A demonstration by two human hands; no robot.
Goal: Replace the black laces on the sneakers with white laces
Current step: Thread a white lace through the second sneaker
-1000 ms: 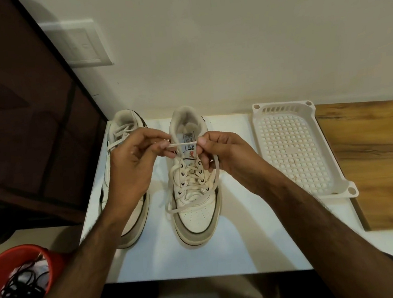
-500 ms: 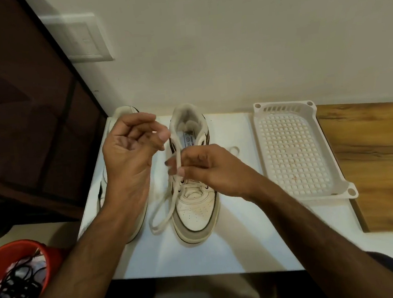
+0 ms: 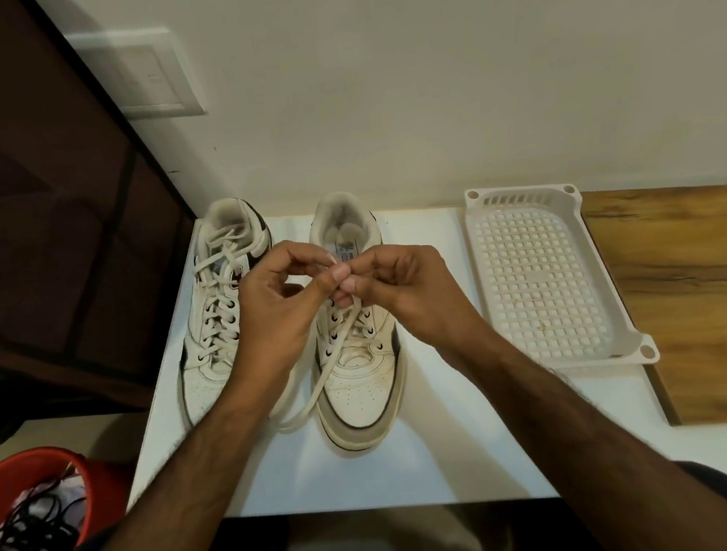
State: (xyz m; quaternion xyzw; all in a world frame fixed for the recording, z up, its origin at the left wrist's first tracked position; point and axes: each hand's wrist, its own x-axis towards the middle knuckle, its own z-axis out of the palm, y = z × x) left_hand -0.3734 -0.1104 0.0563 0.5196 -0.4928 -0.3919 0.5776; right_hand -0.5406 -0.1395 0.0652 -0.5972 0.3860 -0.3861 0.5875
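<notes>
While both hands [image 3: 345,290] pinch white lace [image 3: 319,387], tongue label [image 3: 345,246] seemingly printed, unreadable

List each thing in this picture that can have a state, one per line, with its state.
left sneaker: laced in white, tied
right sneaker: laced in white, not yet tied
white lace: loop hanging loose
left hand: pinches the lace
right hand: pinches the lace
tray: empty
red bucket: holds black laces

Two sneakers [image 3: 216,317] [image 3: 357,365], two hands [image 3: 276,316] [image 3: 413,297], one white tray [image 3: 541,279], one red bucket [image 3: 29,526].
</notes>
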